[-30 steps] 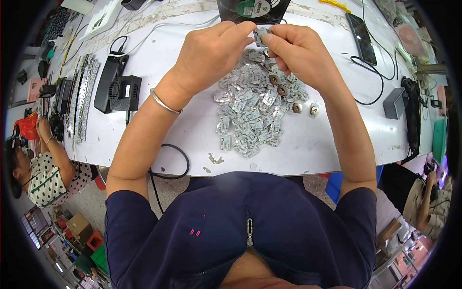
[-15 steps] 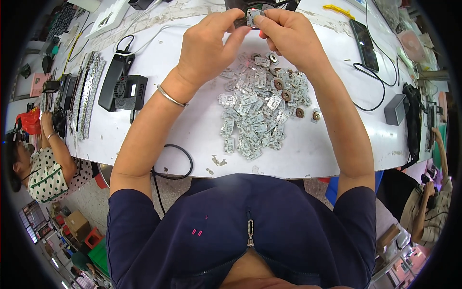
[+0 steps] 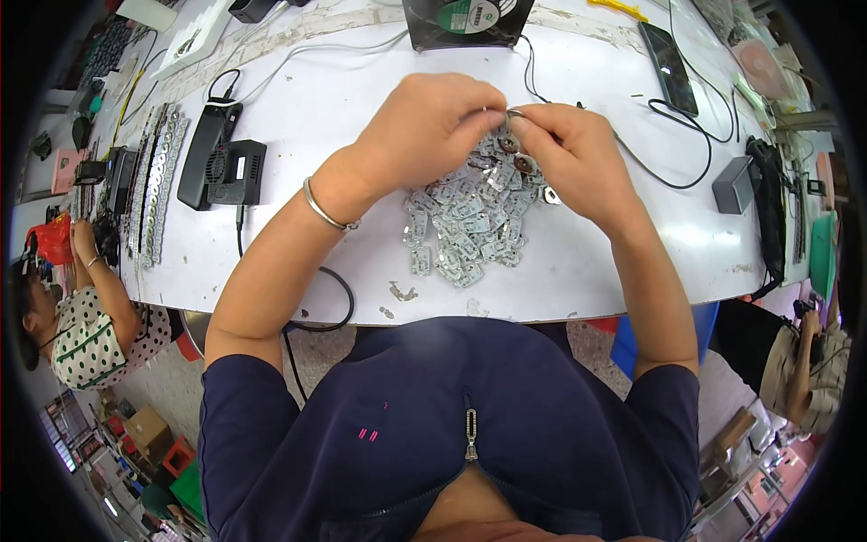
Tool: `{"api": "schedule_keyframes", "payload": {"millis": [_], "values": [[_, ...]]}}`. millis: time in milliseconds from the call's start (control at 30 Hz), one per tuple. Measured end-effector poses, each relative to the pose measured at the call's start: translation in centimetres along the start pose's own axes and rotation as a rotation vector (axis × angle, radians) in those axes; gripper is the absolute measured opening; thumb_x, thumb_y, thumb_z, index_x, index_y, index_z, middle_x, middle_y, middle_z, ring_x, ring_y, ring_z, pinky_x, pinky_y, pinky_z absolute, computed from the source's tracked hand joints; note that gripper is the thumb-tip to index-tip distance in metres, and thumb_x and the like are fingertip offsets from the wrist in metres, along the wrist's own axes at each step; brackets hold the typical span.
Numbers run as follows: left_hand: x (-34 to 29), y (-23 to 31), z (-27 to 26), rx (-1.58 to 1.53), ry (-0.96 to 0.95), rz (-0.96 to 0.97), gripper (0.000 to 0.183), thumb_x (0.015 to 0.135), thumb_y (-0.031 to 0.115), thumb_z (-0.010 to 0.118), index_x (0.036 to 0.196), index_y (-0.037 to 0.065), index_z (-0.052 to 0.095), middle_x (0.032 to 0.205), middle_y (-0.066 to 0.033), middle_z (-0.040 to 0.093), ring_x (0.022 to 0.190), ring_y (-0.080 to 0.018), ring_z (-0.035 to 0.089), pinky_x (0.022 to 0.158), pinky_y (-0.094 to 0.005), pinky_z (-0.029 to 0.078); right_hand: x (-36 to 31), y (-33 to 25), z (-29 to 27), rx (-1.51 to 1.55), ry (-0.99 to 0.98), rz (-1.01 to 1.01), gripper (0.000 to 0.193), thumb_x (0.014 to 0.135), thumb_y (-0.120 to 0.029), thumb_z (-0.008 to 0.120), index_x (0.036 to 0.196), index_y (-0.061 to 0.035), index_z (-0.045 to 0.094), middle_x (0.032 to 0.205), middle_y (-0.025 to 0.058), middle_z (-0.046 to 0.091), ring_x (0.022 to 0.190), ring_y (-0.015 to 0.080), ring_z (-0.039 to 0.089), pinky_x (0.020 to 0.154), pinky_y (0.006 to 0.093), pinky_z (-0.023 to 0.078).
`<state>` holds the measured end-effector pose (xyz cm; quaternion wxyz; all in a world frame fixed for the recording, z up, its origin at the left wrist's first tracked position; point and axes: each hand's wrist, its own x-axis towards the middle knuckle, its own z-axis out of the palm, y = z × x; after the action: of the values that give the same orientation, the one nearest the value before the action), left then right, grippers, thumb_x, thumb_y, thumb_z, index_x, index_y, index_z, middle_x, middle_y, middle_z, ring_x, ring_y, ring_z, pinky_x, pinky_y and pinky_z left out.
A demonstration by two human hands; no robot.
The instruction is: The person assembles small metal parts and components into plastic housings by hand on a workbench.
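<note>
The right hand (image 3: 578,158) was closed at the far middle of the table, its thumb and forefinger pinching a small metal piece (image 3: 516,114) seen nearly edge-on. The left hand (image 3: 433,126) met it there from the left, thumb and forefinger drawn together beside the piece; whether they gripped it too, I could not tell, since the fingers hid most of it. The left wrist wore a metal bracelet (image 3: 323,208). Just below and nearer, a loose pile of flat silvery pieces (image 3: 470,217) lay on the white table (image 3: 623,280), with at least 2 brown round parts (image 3: 524,164) by its far right side. Judged from this, the handling was at 1 piece, with a large heap left; no separate finished group could be made out, so how much was done stayed unclear. Beyond the hands, at the far edge, stood a black fan (image 3: 470,20) with a green label. Farther left sat a black charger-like device (image 3: 237,172) and, past it, a row of metal strips (image 3: 155,185); to the far right lay a dark phone (image 3: 668,70), with a dark grey box (image 3: 736,185) nearer. A co-worker in a dotted top (image 3: 95,339) was at the left rim.
</note>
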<state>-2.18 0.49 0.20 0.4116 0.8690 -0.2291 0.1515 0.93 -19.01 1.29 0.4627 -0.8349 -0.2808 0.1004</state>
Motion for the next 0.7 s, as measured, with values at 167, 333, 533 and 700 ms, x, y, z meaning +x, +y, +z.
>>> {"api": "schedule_keyframes", "payload": {"millis": [167,333,533,700], "values": [[-0.3,0.9,-0.3,0.051,-0.116,0.061,0.029,0.084,-0.004,0.053,0.112,0.001,0.062,0.090,-0.0143,0.066,0.072,-0.0227,0.063,0.068,-0.0288,0.051,-1.4,1.5,-1.0,0.184,0.197,-0.024,0.020,0.090,-0.016,0.060,0.089,0.0026,0.066,0.069,0.0057,0.059,0.060,0.0110,0.051,0.056,0.0265,0.041],[0.0,2.8,-2.7,-0.180,-0.225,-0.044,0.063,0.079,-0.012,0.042,0.139,0.007,0.043,0.118,-0.0110,0.057,0.071,-0.0120,0.059,0.067,-0.0247,0.049,-0.6,-0.3,-0.5,0.174,0.027,-0.104,0.020,0.091,-0.017,0.059,0.089,0.0016,0.067,0.065,0.0020,0.054,0.060,0.0084,0.047,0.055,0.0260,0.039],[0.4,3.7,-4.0,-0.335,-0.346,-0.160,0.069,0.079,-0.013,0.042,0.144,0.009,0.037,0.126,-0.0117,0.053,0.066,-0.0080,0.057,0.058,-0.0222,0.047,-0.3,-1.3,0.5,0.314,-0.032,-0.133,0.022,0.093,-0.017,0.056,0.080,0.0014,0.061,0.058,0.0006,0.047,0.056,0.0086,0.043,0.053,0.0266,0.037],[0.3,2.8,-3.3,-0.395,-0.318,-0.213,0.064,0.081,-0.013,0.042,0.142,0.007,0.040,0.127,-0.0123,0.053,0.065,-0.0071,0.058,0.057,-0.0210,0.048,0.1,-0.9,1.0,0.217,-0.047,-0.135,0.024,0.093,-0.016,0.055,0.076,0.0001,0.059,0.057,0.0017,0.051,0.053,0.0108,0.043,0.052,0.0292,0.038]]}}
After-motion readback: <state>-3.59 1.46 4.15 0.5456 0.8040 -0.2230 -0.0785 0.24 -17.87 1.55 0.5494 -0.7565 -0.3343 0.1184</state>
